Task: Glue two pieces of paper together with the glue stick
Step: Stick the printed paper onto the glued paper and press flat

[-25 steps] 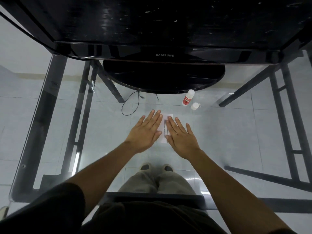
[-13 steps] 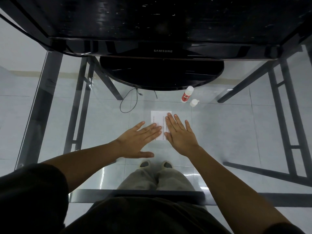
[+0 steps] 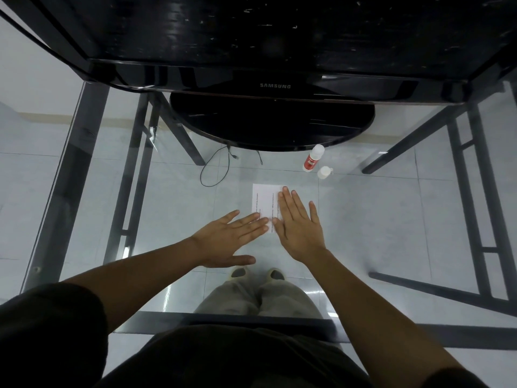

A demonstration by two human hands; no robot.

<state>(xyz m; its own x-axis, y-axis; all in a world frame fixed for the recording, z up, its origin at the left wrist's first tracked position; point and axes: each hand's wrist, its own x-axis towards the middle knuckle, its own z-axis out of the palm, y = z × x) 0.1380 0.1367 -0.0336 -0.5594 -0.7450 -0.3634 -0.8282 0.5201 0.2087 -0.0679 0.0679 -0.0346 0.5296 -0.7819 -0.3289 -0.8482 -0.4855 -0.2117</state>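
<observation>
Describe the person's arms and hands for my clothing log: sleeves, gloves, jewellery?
Both forearms are bare, with dark short sleeves ending near the elbows. The left hand and right hand wear no gloves. No rings, watch or bracelets show on the fingers or wrists.

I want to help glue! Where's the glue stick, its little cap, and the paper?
glue stick (image 3: 312, 161), head view, on its red label.
cap (image 3: 324, 172), head view, on its white top.
paper (image 3: 264, 198), head view, on the bare printed part left of the right hand.
</observation>
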